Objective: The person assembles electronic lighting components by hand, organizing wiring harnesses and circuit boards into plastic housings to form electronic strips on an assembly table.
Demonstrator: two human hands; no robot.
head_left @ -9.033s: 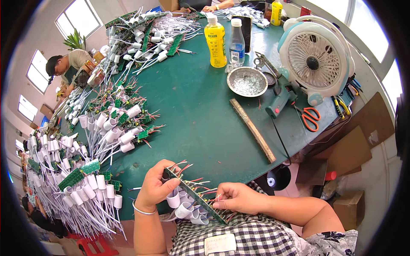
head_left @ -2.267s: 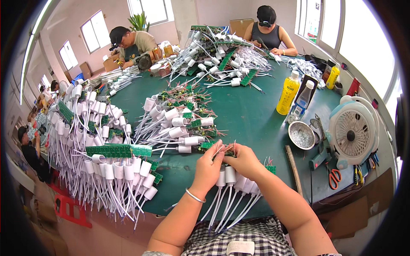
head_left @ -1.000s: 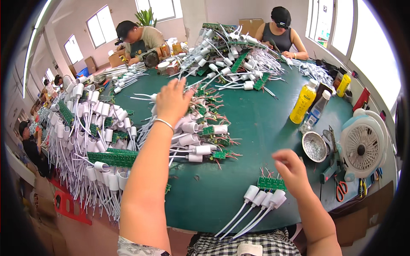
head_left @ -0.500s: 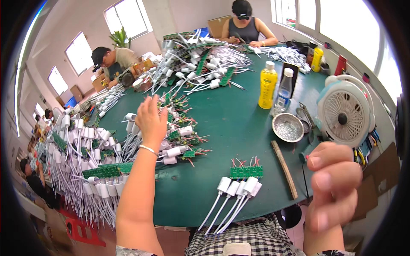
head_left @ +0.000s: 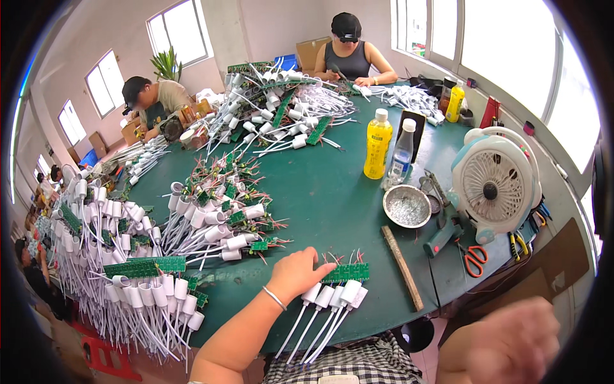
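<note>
At the near middle of the table, my left hand [head_left: 295,274] is at the left end of a green circuit board strip [head_left: 348,272]. Its thumb and forefinger are apart, the thumb lying by the strip's corner; the other fingers are hidden. Thin red wires stick up along the strip's far edge. Several white lamp holders [head_left: 350,292] with white cables lie in a row against its near side, cables towards me. My right hand [head_left: 515,342], at the lower right, is raised off the table and smeared by motion, so its fingers and anything in them cannot be made out.
Heaps of wired lamp holders [head_left: 131,294] fill the left and another pile [head_left: 275,109] the far side. To the right are a wooden stick [head_left: 401,269], metal bowl [head_left: 407,206], bottles [head_left: 378,144], fan [head_left: 492,185] and orange-handled scissors [head_left: 474,261]. Two people work across the table.
My left hand has come back from the left pile to the circuit board strip in front of me. The right hand has dropped lower and to the right. The view has shifted slightly.
</note>
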